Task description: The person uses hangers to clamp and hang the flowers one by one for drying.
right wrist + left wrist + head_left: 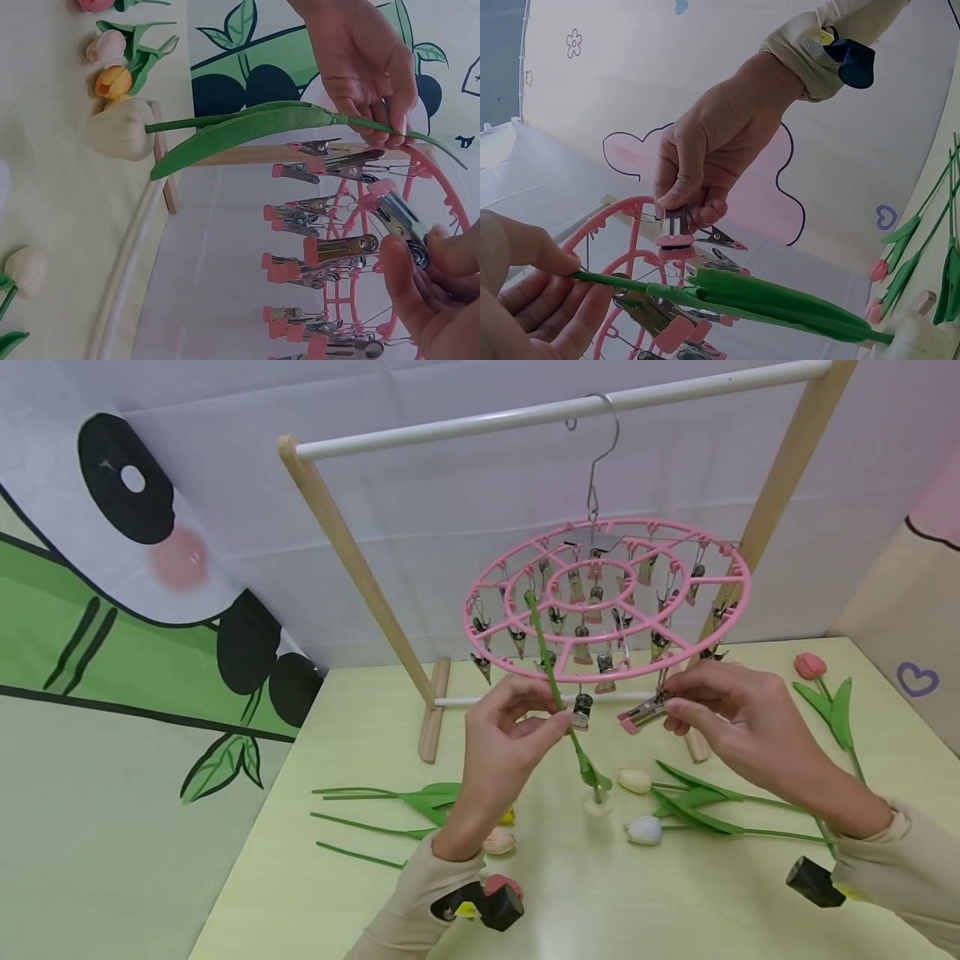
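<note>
Head view: the left hand [513, 722] pinches the stem [543, 643] of a white flower [588, 770], the bloom [597, 807] hanging below that hand; the right hand [738, 710] pinches a clip [645, 712] under the hanger [622, 677]. Left wrist view: other clips [673, 335] near the left hand could snag the leaf [780, 300] if the flower swings. Right wrist view: the right hand's metal clip could slip away if the thumb shifts.

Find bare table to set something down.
Free: the table between the near red tulip and the right sleeve, short of the blue tulip; also between the stems and the rack's left foot. Crowded: around the left sleeve, with tulips; the ring, hung with clips.
</note>
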The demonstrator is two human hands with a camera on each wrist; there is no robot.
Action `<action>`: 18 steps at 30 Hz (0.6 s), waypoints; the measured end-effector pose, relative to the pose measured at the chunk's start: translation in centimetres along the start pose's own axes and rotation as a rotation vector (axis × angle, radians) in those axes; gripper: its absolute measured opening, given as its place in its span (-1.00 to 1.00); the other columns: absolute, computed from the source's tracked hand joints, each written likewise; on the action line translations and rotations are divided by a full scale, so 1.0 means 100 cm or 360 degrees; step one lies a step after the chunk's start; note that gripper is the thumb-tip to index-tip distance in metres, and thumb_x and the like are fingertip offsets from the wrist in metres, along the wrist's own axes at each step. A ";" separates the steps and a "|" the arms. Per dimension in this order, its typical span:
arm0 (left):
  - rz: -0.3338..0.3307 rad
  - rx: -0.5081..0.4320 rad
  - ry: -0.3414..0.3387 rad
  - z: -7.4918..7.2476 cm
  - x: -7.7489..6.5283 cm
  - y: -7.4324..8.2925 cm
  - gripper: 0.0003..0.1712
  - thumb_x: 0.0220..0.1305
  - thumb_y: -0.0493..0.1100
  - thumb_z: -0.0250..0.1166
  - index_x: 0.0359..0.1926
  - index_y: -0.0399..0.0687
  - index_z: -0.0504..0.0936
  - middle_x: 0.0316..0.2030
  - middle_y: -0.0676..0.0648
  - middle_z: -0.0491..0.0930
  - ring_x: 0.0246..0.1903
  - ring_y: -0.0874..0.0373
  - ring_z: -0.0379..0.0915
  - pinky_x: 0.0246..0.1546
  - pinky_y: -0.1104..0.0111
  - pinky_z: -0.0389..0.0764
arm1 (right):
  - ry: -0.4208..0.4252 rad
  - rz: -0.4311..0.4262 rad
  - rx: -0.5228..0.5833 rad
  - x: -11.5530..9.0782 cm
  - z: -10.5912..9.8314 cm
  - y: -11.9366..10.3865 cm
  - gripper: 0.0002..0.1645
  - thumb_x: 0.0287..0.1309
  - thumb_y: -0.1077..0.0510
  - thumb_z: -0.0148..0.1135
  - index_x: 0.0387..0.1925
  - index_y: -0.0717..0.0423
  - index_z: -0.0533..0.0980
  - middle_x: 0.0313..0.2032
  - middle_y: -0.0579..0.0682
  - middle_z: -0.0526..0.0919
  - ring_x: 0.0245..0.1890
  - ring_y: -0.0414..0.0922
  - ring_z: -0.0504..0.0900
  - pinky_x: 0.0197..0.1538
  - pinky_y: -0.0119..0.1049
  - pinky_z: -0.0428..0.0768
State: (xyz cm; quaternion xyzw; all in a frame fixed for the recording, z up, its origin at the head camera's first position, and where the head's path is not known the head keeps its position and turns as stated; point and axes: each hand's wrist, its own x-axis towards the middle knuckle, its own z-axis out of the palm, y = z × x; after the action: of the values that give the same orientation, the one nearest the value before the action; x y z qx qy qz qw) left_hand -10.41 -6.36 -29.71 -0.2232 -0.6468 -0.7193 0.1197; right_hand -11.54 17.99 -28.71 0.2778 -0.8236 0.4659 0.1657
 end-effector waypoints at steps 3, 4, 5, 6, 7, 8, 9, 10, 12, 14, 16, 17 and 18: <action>0.0002 0.0000 0.0006 0.000 0.001 0.000 -0.78 0.10 -0.46 0.30 -0.19 -0.36 0.52 -0.25 -0.15 0.51 -0.29 0.05 0.53 -0.25 0.19 0.68 | 0.0016 0.0036 0.0000 0.000 0.000 -0.001 -0.76 0.05 0.46 0.26 -0.23 0.17 0.61 -0.43 -0.08 0.65 -0.52 -0.23 0.63 -0.44 -0.52 0.58; 0.0000 -0.0005 0.0008 0.001 0.002 0.000 -0.78 0.09 -0.46 0.30 -0.19 -0.36 0.52 -0.25 -0.15 0.51 -0.29 0.05 0.53 -0.25 0.19 0.68 | 0.0017 0.0047 0.0002 -0.001 0.000 -0.001 -0.76 0.06 0.46 0.26 -0.23 0.18 0.61 -0.44 -0.07 0.65 -0.52 -0.23 0.63 -0.45 -0.52 0.58; 0.0000 -0.0010 0.0008 0.001 0.002 0.000 -0.78 0.09 -0.46 0.30 -0.20 -0.34 0.52 -0.25 -0.15 0.51 -0.29 0.05 0.54 -0.25 0.19 0.68 | 0.0016 0.0059 0.0004 -0.001 0.001 -0.002 -0.77 0.07 0.46 0.25 -0.24 0.18 0.61 -0.43 -0.06 0.65 -0.53 -0.22 0.63 -0.45 -0.52 0.58; 0.0002 -0.0014 0.0007 0.001 0.002 0.000 -0.78 0.09 -0.46 0.30 -0.20 -0.34 0.52 -0.26 -0.15 0.51 -0.29 0.05 0.54 -0.26 0.19 0.68 | 0.0014 0.0071 0.0005 -0.001 0.001 -0.002 -0.78 0.08 0.45 0.25 -0.23 0.19 0.61 -0.43 -0.05 0.65 -0.53 -0.22 0.63 -0.45 -0.52 0.59; 0.0006 -0.0017 0.0007 0.001 0.002 0.000 -0.78 0.09 -0.47 0.30 -0.20 -0.34 0.52 -0.26 -0.15 0.51 -0.29 0.05 0.54 -0.26 0.20 0.68 | 0.0013 0.0081 0.0005 -0.001 0.001 -0.003 -0.79 0.08 0.45 0.25 -0.23 0.19 0.61 -0.43 -0.04 0.65 -0.52 -0.21 0.63 -0.45 -0.51 0.59; 0.0010 -0.0020 0.0005 0.002 0.002 0.000 -0.77 0.09 -0.48 0.29 -0.20 -0.34 0.52 -0.26 -0.16 0.51 -0.29 0.05 0.54 -0.26 0.20 0.69 | 0.0015 0.0085 0.0005 -0.001 0.001 -0.003 -0.79 0.09 0.44 0.24 -0.23 0.20 0.61 -0.42 -0.03 0.65 -0.52 -0.22 0.63 -0.45 -0.51 0.59; 0.0013 -0.0022 0.0005 0.002 0.002 0.000 -0.77 0.09 -0.48 0.29 -0.20 -0.35 0.51 -0.27 -0.16 0.52 -0.29 0.06 0.54 -0.27 0.21 0.69 | 0.0016 0.0088 0.0007 -0.002 0.001 -0.003 -0.79 0.09 0.44 0.24 -0.23 0.20 0.61 -0.42 -0.04 0.64 -0.52 -0.22 0.63 -0.45 -0.51 0.59; 0.0017 -0.0021 0.0006 0.003 0.002 0.000 -0.77 0.08 -0.49 0.29 -0.20 -0.35 0.51 -0.27 -0.16 0.52 -0.29 0.06 0.55 -0.27 0.22 0.69 | 0.0019 0.0089 0.0016 -0.002 0.002 -0.004 -0.79 0.09 0.45 0.24 -0.23 0.20 0.61 -0.43 -0.03 0.64 -0.52 -0.22 0.63 -0.45 -0.51 0.59; 0.0029 -0.0015 0.0009 0.004 0.003 0.001 -0.77 0.07 -0.49 0.29 -0.20 -0.36 0.51 -0.29 -0.18 0.52 -0.29 0.07 0.55 -0.29 0.23 0.69 | 0.0021 0.0085 0.0033 -0.002 0.003 -0.005 -0.78 0.08 0.45 0.25 -0.23 0.20 0.61 -0.43 -0.04 0.65 -0.51 -0.23 0.63 -0.46 -0.51 0.59; 0.0036 -0.0003 0.0013 0.006 0.003 0.001 -0.77 0.07 -0.49 0.30 -0.21 -0.35 0.52 -0.29 -0.18 0.53 -0.29 0.07 0.56 -0.30 0.23 0.69 | 0.0020 0.0080 0.0055 -0.003 0.004 -0.006 -0.77 0.07 0.46 0.25 -0.23 0.19 0.61 -0.44 -0.04 0.65 -0.51 -0.23 0.64 -0.47 -0.50 0.59; 0.0039 0.0009 0.0019 0.007 0.002 0.001 -0.77 0.06 -0.48 0.32 -0.21 -0.36 0.53 -0.29 -0.19 0.54 -0.29 0.06 0.58 -0.30 0.21 0.69 | 0.0018 0.0076 0.0080 -0.003 0.006 -0.007 -0.76 0.06 0.47 0.26 -0.23 0.18 0.61 -0.44 -0.05 0.67 -0.50 -0.23 0.64 -0.50 -0.50 0.57; 0.0040 0.0012 0.0022 0.008 0.002 0.001 -0.77 0.06 -0.48 0.32 -0.21 -0.36 0.54 -0.29 -0.19 0.54 -0.28 0.05 0.58 -0.30 0.20 0.69 | 0.0019 0.0072 0.0085 -0.003 0.007 -0.008 -0.75 0.05 0.47 0.26 -0.23 0.17 0.61 -0.45 -0.05 0.67 -0.50 -0.24 0.64 -0.53 -0.50 0.55; 0.0038 0.0017 0.0027 0.008 0.002 0.001 -0.77 0.06 -0.48 0.32 -0.21 -0.36 0.54 -0.29 -0.19 0.55 -0.29 0.05 0.59 -0.30 0.19 0.69 | 0.0016 0.0068 0.0100 -0.003 0.008 -0.009 -0.74 0.05 0.47 0.26 -0.23 0.17 0.61 -0.45 -0.05 0.67 -0.50 -0.23 0.64 -0.55 -0.50 0.53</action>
State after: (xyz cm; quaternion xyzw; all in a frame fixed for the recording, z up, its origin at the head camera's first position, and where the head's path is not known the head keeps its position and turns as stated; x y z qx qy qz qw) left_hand -10.42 -5.55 -29.44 -0.2240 -0.6470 -0.7163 0.1350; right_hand -10.77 17.07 -28.68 0.2627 -0.8135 0.4963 0.1512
